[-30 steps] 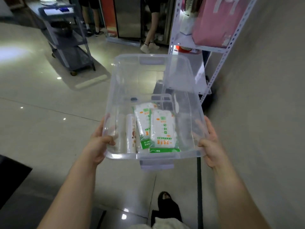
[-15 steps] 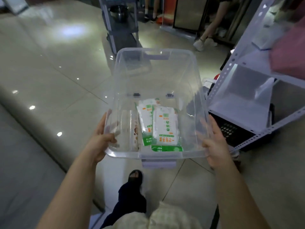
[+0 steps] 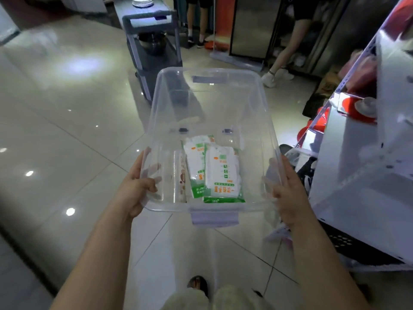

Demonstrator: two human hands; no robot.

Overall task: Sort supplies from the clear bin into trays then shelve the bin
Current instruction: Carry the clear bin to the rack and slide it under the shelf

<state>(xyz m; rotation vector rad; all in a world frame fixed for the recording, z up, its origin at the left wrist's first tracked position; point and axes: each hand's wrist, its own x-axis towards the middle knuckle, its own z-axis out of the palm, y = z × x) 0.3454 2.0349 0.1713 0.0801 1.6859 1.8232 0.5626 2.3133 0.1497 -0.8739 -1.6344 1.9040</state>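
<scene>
1. Clear bin (image 3: 257, 113): held level in mid-air above the tiled floor (image 3: 67, 130), lid absent, near-end latch handle (image 3: 214, 217) facing the wearer.
2. Contents: two white-and-green packets (image 3: 221, 175) lying overlapped on the bin's base toward the near end; a narrower pack with brown print (image 3: 182, 175) just beside them on the left. Rest of the base bare.
3. Left hand (image 3: 136, 186): clamped on the bin's left rim, thumb inside the wall, fingers beneath.
4. Right hand (image 3: 288, 193): pressed flat against the right wall near the rim, fingers extended along it; closed grip not discernible, yet bearing the bin.
5. Metal shelving unit (image 3: 362, 198): immediately right of the bin, white shelves partly occupied by red and pink items.
6. Grey cart (image 3: 152, 41): well beyond the bin's far end; legs of bystanders farther back.
7. Progress, as judged: supplies remaining inside, no trays in view, so sorting apparently incomplete; emptying into trays and shelving of the bin both outstanding.
</scene>
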